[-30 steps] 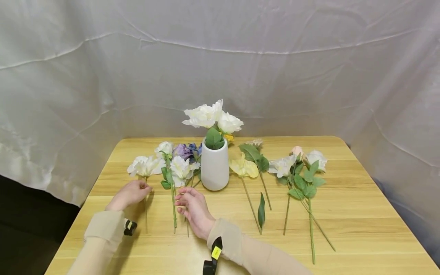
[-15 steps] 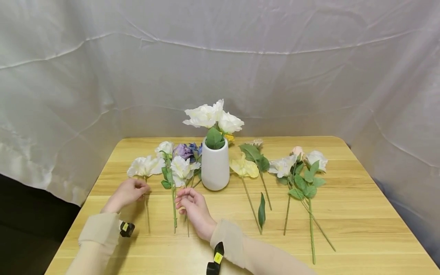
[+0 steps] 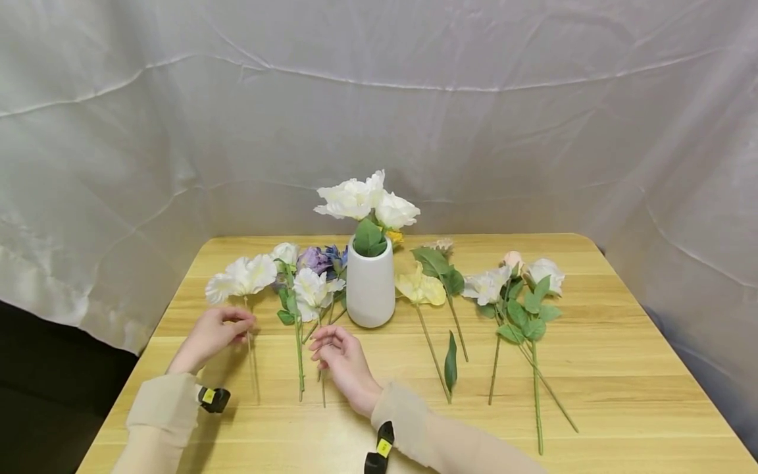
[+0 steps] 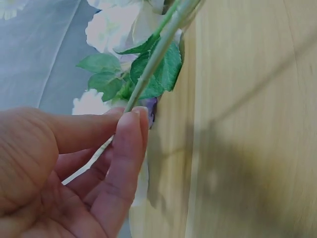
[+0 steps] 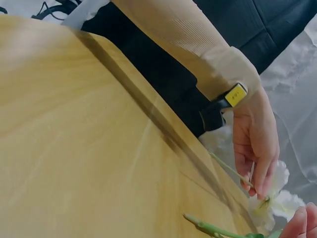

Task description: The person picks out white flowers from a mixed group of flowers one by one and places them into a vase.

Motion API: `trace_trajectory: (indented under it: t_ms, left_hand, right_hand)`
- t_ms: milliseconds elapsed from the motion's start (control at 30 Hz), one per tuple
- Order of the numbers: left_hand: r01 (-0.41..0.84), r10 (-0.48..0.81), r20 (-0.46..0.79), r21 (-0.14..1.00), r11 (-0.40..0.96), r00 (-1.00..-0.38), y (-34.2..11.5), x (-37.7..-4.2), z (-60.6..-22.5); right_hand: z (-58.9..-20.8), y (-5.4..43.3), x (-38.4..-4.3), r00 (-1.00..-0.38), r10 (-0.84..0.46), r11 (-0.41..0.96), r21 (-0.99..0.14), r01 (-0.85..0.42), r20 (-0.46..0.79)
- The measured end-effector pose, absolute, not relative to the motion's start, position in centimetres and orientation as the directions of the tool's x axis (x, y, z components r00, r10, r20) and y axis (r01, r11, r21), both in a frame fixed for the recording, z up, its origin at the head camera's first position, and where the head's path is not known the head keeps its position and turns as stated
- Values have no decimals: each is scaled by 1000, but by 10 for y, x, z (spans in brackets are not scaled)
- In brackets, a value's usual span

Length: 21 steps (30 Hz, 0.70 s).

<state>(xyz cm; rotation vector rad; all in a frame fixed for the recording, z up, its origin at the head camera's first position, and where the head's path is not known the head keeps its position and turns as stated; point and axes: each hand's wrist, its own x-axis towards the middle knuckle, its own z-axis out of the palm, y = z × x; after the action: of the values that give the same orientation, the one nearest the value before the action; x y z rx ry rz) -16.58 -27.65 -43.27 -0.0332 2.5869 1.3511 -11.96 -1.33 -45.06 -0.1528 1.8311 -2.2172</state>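
Observation:
In the head view my left hand (image 3: 208, 334) is at the left of the table, pinching the thin stem of a white flower (image 3: 243, 276) with ruffled petals. The left wrist view shows that stem (image 4: 154, 64) between thumb and fingertips, raised over its shadow on the wood. My right hand (image 3: 348, 368) has its fingers loosely curled beside the stems of another white ruffled flower (image 3: 312, 294); nothing shows in its grasp. Only its fingertips (image 5: 299, 225) appear at the right wrist view's corner. A white vase (image 3: 370, 289) holding white blooms stands ahead of it.
Left of the vase lie a white rose (image 3: 285, 253), a purple flower (image 3: 314, 260) and a blue one (image 3: 335, 259). On its right are a yellow flower (image 3: 420, 288), a loose leaf (image 3: 451, 363) and several pale flowers with leafy stems (image 3: 524, 316). A grey curtain (image 3: 379, 118) hangs behind.
My left hand has drawn slightly left, and the white flower's head has shifted left and up with it. My right hand has moved a little right, away from the stems.

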Motion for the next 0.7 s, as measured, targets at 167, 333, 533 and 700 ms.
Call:
trace_trajectory:
  t_ms: [167,333,533,700]
  left_hand:
    - [-111,32,-150,845,523,-988,-273,-165,-429]
    - [-80,-27,-77,874,479,-997,-271,-165,-424]
    - [-22,-78,12,907,421,-997,-264,-164,-413]
    - [30,-122,85,920,390,-989,-251,-163,-401]
  right_hand:
    - [-449,-6,-126,-970,-239,-174,-980,97,-54]
    - [-446,3,-133,-979,-204,-171,-984,41,-5]
    - [-438,16,-140,-988,-112,-182,-980,-82,103]
    - [-428,30,-147,-982,24,-231,-955,-187,187]
